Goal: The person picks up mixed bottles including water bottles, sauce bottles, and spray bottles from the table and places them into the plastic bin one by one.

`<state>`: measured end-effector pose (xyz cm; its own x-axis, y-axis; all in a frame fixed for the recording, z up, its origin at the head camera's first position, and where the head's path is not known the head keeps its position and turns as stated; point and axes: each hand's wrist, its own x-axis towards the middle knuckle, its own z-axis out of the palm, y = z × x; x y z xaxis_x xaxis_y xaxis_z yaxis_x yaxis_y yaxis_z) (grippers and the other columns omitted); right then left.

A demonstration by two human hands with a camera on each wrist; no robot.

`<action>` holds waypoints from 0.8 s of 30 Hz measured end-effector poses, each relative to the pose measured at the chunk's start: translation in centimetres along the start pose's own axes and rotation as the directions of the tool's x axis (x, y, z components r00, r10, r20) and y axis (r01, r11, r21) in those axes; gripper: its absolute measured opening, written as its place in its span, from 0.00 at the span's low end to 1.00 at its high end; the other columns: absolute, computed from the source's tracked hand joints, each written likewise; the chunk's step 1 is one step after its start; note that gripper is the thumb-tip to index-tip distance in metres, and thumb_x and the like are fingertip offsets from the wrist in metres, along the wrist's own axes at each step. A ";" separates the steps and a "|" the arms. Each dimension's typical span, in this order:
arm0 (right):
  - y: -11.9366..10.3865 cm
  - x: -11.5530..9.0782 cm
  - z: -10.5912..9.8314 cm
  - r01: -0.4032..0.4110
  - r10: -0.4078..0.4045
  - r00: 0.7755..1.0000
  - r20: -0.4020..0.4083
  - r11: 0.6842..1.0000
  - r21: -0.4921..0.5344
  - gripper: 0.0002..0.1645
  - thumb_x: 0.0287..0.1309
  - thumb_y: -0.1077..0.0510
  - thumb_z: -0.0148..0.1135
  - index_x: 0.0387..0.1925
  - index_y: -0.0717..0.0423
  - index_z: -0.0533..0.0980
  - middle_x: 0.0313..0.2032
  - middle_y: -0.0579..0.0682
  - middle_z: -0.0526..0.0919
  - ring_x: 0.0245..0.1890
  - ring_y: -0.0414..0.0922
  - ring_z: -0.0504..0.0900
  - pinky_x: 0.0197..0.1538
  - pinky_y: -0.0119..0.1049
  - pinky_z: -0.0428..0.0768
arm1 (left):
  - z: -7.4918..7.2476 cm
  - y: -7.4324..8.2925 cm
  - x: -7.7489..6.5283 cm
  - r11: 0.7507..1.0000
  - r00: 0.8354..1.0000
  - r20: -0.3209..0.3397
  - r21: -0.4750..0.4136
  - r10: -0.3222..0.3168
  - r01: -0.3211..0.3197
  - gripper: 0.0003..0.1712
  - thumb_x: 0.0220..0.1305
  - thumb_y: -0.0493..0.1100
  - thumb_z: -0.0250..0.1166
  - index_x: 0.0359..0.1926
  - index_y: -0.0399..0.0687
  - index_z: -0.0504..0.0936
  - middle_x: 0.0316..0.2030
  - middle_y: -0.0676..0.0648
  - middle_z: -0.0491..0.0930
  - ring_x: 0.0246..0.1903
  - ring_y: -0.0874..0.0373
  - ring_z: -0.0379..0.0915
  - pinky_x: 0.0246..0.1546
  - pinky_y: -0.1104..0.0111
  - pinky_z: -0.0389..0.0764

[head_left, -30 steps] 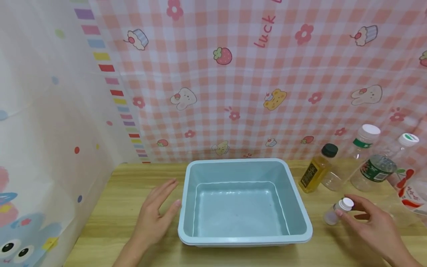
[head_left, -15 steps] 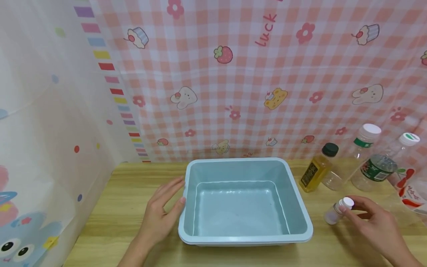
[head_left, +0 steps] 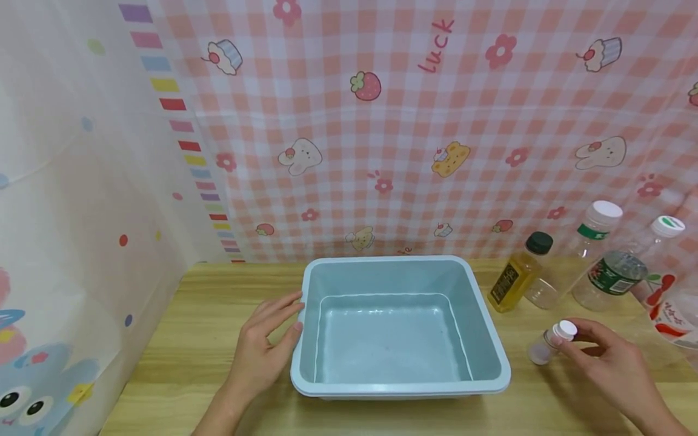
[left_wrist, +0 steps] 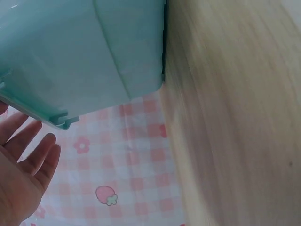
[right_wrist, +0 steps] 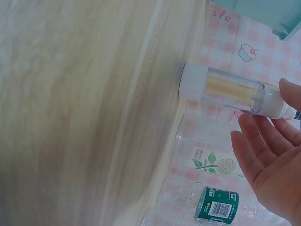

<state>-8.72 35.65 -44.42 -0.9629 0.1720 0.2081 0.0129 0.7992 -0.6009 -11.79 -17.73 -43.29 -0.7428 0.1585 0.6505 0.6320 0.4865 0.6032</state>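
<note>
A light blue plastic basin [head_left: 400, 387] stands on the wooden table. My left hand [head_left: 256, 351] is at its left side, fingers fairly straight and fingertips at the rim. In the left wrist view the loosely extended fingers [left_wrist: 34, 155] lie close under the rim of the tilted-looking basin [left_wrist: 80, 61]. To the right of the basin stands a small clear bottle [head_left: 541, 351] with a white cap and a white base. My right hand [head_left: 611, 366] pinches this bottle near its cap, thumb on one side. The right wrist view shows the bottle [right_wrist: 230, 89] upright against the tabletop.
Behind my right hand stand a yellow oil bottle [head_left: 514, 281] with a dark green cap, a clear bottle [head_left: 593, 233] with a white cap, and a green-labelled bottle [head_left: 616, 275]. A clear red-labelled bottle [head_left: 671, 321] is at the right edge. A checked cloth [head_left: 403, 133] hangs behind.
My left hand has moved right from beside the basin to its rim. My right hand stays at the small bottle, which has not moved on the table.
</note>
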 end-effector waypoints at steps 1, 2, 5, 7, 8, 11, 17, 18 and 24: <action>0.0 0.0 0.0 0.001 -0.001 1.000 0.001 1.000 0.001 0.26 0.64 0.54 0.75 0.55 0.67 0.79 0.44 0.63 0.86 0.34 0.18 0.69 0.31 0.18 0.77 | 0.0 0.0 0.0 1.000 1.000 -0.008 0.006 0.009 -0.009 0.19 0.58 0.27 0.71 0.52 0.36 0.89 0.58 0.39 0.85 0.59 0.44 0.79 0.72 0.67 0.64; 0.0 0.0 0.0 0.006 -0.006 1.000 -0.001 1.000 0.005 0.25 0.63 0.54 0.76 0.54 0.67 0.80 0.43 0.63 0.87 0.34 0.18 0.70 0.31 0.18 0.77 | 0.1 0.0 0.0 1.000 1.000 -0.016 0.012 0.018 -0.018 0.19 0.58 0.26 0.71 0.52 0.36 0.89 0.58 0.39 0.85 0.58 0.44 0.79 0.72 0.68 0.65; 0.2 -0.2 0.1 0.020 -0.020 1.000 -0.009 1.000 0.011 0.24 0.63 0.55 0.76 0.53 0.67 0.81 0.42 0.62 0.87 0.34 0.18 0.71 0.30 0.19 0.78 | 0.1 0.1 -0.1 0.998 0.998 -0.042 0.026 0.050 -0.049 0.20 0.56 0.26 0.72 0.51 0.36 0.89 0.57 0.41 0.86 0.57 0.41 0.80 0.70 0.71 0.66; 0.3 -0.3 0.2 0.032 -0.031 0.999 -0.021 0.999 0.025 0.23 0.62 0.57 0.76 0.53 0.67 0.81 0.42 0.61 0.88 0.34 0.19 0.73 0.30 0.19 0.78 | 0.1 0.1 -0.2 0.997 0.996 -0.055 0.034 0.065 -0.063 0.20 0.55 0.26 0.73 0.51 0.36 0.90 0.56 0.42 0.86 0.56 0.40 0.81 0.68 0.73 0.68; 0.3 -0.4 0.3 0.035 -0.035 0.999 -0.027 0.999 0.027 0.23 0.62 0.57 0.76 0.52 0.67 0.81 0.41 0.61 0.88 0.33 0.19 0.73 0.30 0.19 0.78 | 0.1 0.2 -0.3 0.997 0.996 -0.059 0.036 0.068 -0.066 0.20 0.54 0.26 0.73 0.50 0.36 0.90 0.56 0.42 0.86 0.55 0.40 0.81 0.68 0.74 0.68; 0.4 -0.5 0.3 0.038 -0.036 0.998 -0.043 0.999 0.039 0.23 0.62 0.57 0.76 0.53 0.67 0.81 0.40 0.61 0.88 0.33 0.19 0.74 0.30 0.18 0.78 | 0.1 0.2 -0.4 0.996 0.995 -0.067 0.044 0.077 -0.074 0.20 0.54 0.26 0.73 0.49 0.36 0.90 0.56 0.42 0.87 0.54 0.40 0.82 0.66 0.75 0.69; 0.2 -0.2 -0.2 0.038 -0.033 0.996 -0.079 0.998 0.050 0.23 0.62 0.58 0.76 0.53 0.68 0.81 0.37 0.54 0.88 0.33 0.18 0.73 0.31 0.16 0.77 | 0.0 0.1 -0.5 0.998 0.998 -0.043 0.040 0.047 -0.045 0.18 0.56 0.26 0.72 0.50 0.35 0.90 0.57 0.42 0.86 0.55 0.44 0.81 0.64 0.76 0.71; 0.0 -0.1 -0.3 0.037 -0.033 0.996 -0.084 0.998 0.047 0.23 0.62 0.58 0.76 0.53 0.68 0.81 0.37 0.54 0.88 0.33 0.17 0.73 0.31 0.16 0.76 | 0.1 0.1 -0.4 0.999 0.999 -0.037 0.036 0.038 -0.037 0.18 0.57 0.26 0.72 0.50 0.35 0.90 0.57 0.41 0.86 0.55 0.45 0.81 0.63 0.76 0.72; -1.0 0.5 -1.3 0.039 -0.036 0.995 -0.089 0.999 0.034 0.25 0.63 0.57 0.76 0.54 0.70 0.80 0.39 0.62 0.87 0.31 0.17 0.73 0.30 0.15 0.75 | 0.0 0.0 -0.1 1.000 1.000 -0.023 0.027 0.015 -0.015 0.17 0.58 0.27 0.71 0.50 0.34 0.89 0.57 0.41 0.86 0.55 0.46 0.80 0.61 0.76 0.74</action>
<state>-8.85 35.63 -42.71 -0.9349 0.1934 0.2976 -0.0344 0.7852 -0.6183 -11.67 -17.73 -43.37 -0.7279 0.1465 0.6698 0.6365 0.5076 0.5807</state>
